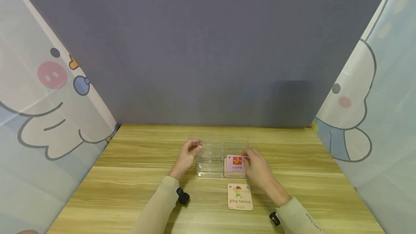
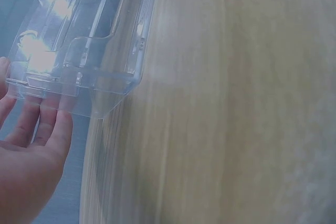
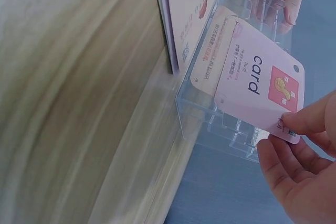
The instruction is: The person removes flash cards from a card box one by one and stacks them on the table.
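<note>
A clear plastic card holder [image 1: 210,165] with stepped compartments stands on the table. My left hand [image 1: 186,158] grips its left end, fingers at the side wall, as the left wrist view also shows. With thumb and fingers my right hand [image 1: 259,167] pinches the upper corner of a pink flash card [image 3: 257,77] printed "card". This card sits at the right front compartment of the holder. Behind its lower part a cream card [image 3: 210,56] shows in the same compartment. In front of the holder, a stack of cards [image 1: 240,196] lies with "play tennis" on top.
The wooden table [image 1: 136,176] runs back to a dark grey panel [image 1: 208,53]. Printed cartoon curtains [image 1: 29,118] flank it on both sides. A black wrist-camera [image 1: 183,195] is strapped on the left sleeve, another [image 1: 274,219] by the right sleeve.
</note>
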`<control>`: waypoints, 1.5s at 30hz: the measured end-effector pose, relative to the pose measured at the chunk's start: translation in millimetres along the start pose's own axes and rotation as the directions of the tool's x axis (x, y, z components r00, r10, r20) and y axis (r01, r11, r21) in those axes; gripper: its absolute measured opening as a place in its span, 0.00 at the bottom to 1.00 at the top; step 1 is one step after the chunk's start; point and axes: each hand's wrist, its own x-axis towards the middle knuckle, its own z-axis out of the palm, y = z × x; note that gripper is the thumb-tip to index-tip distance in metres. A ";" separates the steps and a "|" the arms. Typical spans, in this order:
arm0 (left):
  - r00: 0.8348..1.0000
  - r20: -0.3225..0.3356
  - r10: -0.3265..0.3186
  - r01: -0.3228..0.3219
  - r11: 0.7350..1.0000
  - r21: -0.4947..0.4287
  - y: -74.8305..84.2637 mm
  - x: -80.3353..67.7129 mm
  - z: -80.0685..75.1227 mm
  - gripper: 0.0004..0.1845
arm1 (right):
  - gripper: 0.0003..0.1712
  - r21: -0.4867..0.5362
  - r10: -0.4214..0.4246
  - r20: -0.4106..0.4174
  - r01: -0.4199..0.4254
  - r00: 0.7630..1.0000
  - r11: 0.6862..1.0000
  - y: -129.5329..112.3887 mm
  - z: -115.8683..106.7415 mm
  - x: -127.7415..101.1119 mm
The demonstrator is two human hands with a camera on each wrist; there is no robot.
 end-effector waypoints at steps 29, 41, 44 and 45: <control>1.000 0.007 -0.005 0.005 1.000 0.001 36.4 -13.6 -0.1 0.16 | 0.12 0.152 0.025 -0.014 -0.022 1.000 0.988 0.7 -3.9 -1.4; 1.000 -0.014 -0.024 0.024 1.000 0.000 25.6 -8.7 2.6 0.14 | 0.12 0.198 0.064 -0.002 -0.063 0.998 0.978 -2.2 -10.3 -1.5; 0.999 -0.032 -0.021 0.020 1.000 -0.011 10.3 -3.5 3.9 0.16 | 0.12 0.197 0.060 -0.007 -0.058 0.998 0.979 -2.9 -11.5 -1.6; 0.999 -0.033 -0.018 0.018 1.000 -0.014 5.4 -1.9 3.9 0.17 | 0.12 0.197 0.057 -0.010 -0.054 0.998 0.979 -3.1 -11.8 -1.6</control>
